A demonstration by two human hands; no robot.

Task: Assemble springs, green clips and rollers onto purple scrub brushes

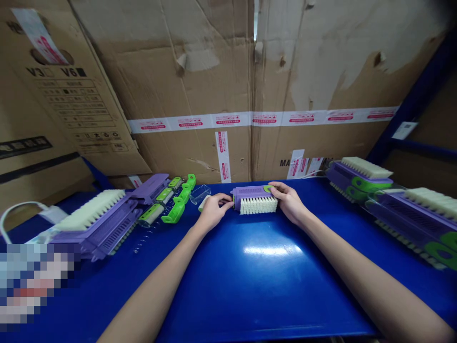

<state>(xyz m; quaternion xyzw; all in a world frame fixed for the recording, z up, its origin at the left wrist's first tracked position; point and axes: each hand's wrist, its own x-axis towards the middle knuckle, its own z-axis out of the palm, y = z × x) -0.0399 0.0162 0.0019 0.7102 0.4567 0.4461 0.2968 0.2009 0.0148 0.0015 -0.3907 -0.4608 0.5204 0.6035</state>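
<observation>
**Holding a brush between two hands near the back of a blue table**

Gripping the brush firmly by its right end with the right hand, with the thumb beside a green tab. Working close at the opposite end with the left hand, narrowed, with thumb and fingertips nearly together at the green left edge; cannot tell whether pinching anything there. Also partly covering a pale piece with the left hand; cannot tell whether held. Can see white bristles along the near side of the brush, but cannot tell whether touching the table.

To the left, can see bristled purple units, a purple plate, green-topped pieces, green clips in a row, loose springs and, near the left hand, a clear box. Well apart to the right, can see two more brushes, purple and green. Behind, can see cardboard crossed by printed tape.
</observation>
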